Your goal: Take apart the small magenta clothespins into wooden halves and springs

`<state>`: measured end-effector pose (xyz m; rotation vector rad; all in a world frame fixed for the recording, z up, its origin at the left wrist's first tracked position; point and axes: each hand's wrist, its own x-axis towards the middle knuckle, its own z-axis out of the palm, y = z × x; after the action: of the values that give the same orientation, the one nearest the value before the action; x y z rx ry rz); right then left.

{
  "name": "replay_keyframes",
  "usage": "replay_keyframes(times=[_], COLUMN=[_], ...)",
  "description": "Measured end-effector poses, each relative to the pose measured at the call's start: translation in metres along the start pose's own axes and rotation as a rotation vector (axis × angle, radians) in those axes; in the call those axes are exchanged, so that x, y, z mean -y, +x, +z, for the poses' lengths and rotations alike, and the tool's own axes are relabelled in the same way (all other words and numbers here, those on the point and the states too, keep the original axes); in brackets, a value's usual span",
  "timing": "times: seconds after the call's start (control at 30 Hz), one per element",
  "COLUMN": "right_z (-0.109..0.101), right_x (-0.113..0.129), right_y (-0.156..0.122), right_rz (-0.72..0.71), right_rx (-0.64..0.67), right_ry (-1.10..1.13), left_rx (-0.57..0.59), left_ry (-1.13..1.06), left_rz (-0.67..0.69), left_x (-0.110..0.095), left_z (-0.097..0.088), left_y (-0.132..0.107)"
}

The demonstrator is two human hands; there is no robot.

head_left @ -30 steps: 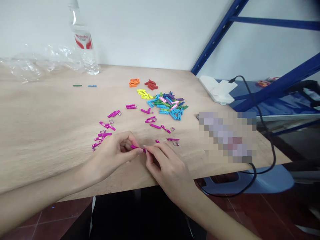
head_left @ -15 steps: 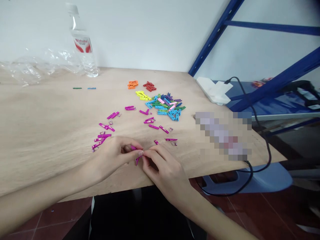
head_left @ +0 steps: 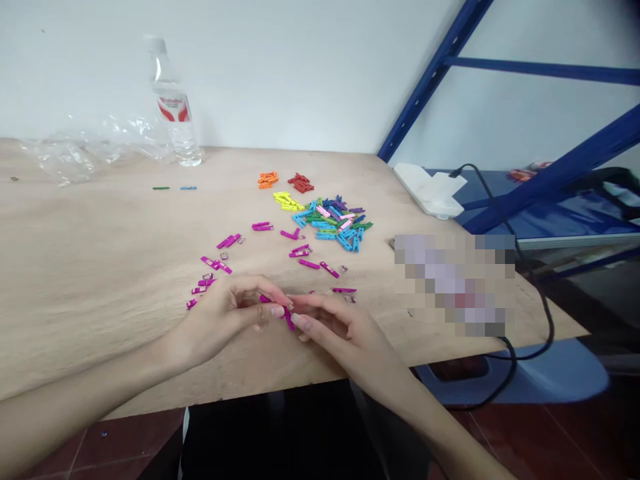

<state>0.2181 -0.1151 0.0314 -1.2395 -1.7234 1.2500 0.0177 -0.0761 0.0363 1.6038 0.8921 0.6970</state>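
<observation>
Near the table's front edge, my left hand (head_left: 233, 313) pinches a magenta clothespin (head_left: 289, 320) between thumb and fingertips. One magenta part pokes out above the thumb and another slants down between the two hands. My right hand (head_left: 350, 327) closes its thumb and fingers on the same clothespin from the other side. Fingertips hide how its parts fit together. Around the hands lie loose magenta clothespin halves (head_left: 309, 265) and small metal springs (head_left: 343, 269). More magenta halves (head_left: 217, 265) lie in pairs beyond my left hand, some with a spring beside them.
Farther back are piles of orange (head_left: 268, 179), red (head_left: 301, 183) and yellow clothespins (head_left: 286, 201), beside a mixed heap (head_left: 330, 223). A water bottle (head_left: 177, 123) and clear plastic packaging (head_left: 65, 160) stand by the wall. A blurred-out object (head_left: 445, 283) with a cable lies at right.
My right hand has turned, so its thumb now shows on top, at the clothespin. The slanting magenta part has swung to the right. The whole view has shifted slightly.
</observation>
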Motion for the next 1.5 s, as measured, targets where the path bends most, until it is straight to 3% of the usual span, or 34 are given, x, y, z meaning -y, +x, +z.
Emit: replay_keyframes(times=[0.13, 0.27, 0.37, 0.5, 0.8, 0.93, 1.27, 1.5], right_z=[0.001, 0.003, 0.000, -0.005, 0.008, 0.013, 0.022, 0.029], right_x=[0.002, -0.004, -0.007, -0.009, -0.018, -0.018, -0.017, -0.014], right_y=[0.005, 0.009, 0.009, 0.009, 0.011, 0.009, 0.011, 0.011], right_rz=[0.086, 0.112, 0.073, -0.010, -0.444, -0.505, -0.669, -0.590], right_rx=[0.165, 0.093, 0.055, 0.030, -0.187, -0.188, -0.327, -0.331], right_ry=[0.232, 0.346, 0.211, -0.126, -0.620, -0.793, -0.994, -0.933], left_rx=[0.000, -0.035, -0.010, 0.034, -0.113, -0.136, -0.098, -0.071], left_ry=[-0.069, -0.084, -0.104, -0.011, 0.220, 0.460, 0.718, 0.584], left_rz=[0.029, -0.010, -0.052, -0.050, 0.016, 0.155, 0.305, 0.319], left_x=[0.003, 0.004, 0.004, 0.003, 0.008, 0.014, 0.012, 0.023], left_z=[0.000, 0.000, 0.001, 0.002, 0.002, 0.002, 0.003, 0.003], left_y=[0.000, 0.002, 0.002, 0.002, 0.002, -0.001, -0.009, -0.012])
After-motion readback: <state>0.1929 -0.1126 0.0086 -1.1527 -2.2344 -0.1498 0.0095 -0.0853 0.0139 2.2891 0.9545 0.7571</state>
